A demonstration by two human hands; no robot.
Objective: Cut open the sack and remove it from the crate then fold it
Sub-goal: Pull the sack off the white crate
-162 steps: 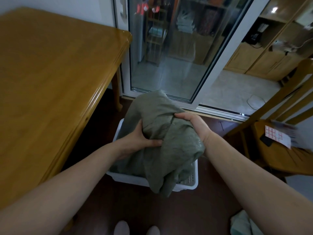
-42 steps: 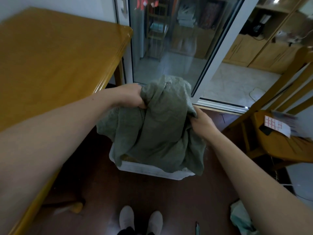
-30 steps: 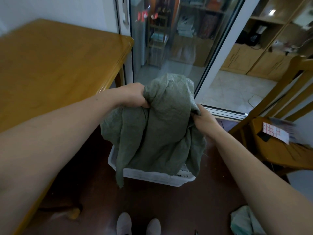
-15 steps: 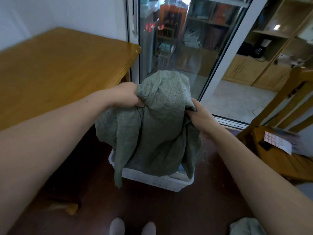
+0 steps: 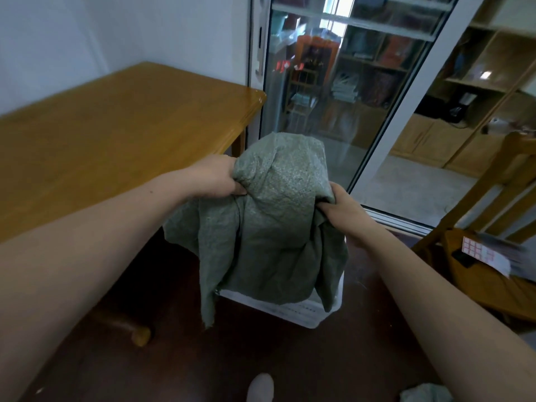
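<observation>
A wooden desk fills the left side, its far corner near the glass door. The left forearm reaches forward in front of it, and the left hand has its fingers curled round a fold at the upper left edge of the grey-green sack; the fingertips are buried in the cloth.

The sack is held up in the air between both hands. Its long axis runs roughly top to bottom: a bunched hump stands above the hands, and loose folds hang toward the floor. A narrow strip on the left hangs lowest, its tip pointing down past the crate's near rim.

The white crate sits on the dark floor under the sack, with only its near wall and right corner showing. Whether the cloth's lower edge touches the crate's inside cannot be told.

The right hand sits lower than the left and clenches a gather of cloth on the sack's right side, back of the hand toward the camera and fingers mostly hidden. A wooden chair stands at the far right, cut off by the frame.
</observation>
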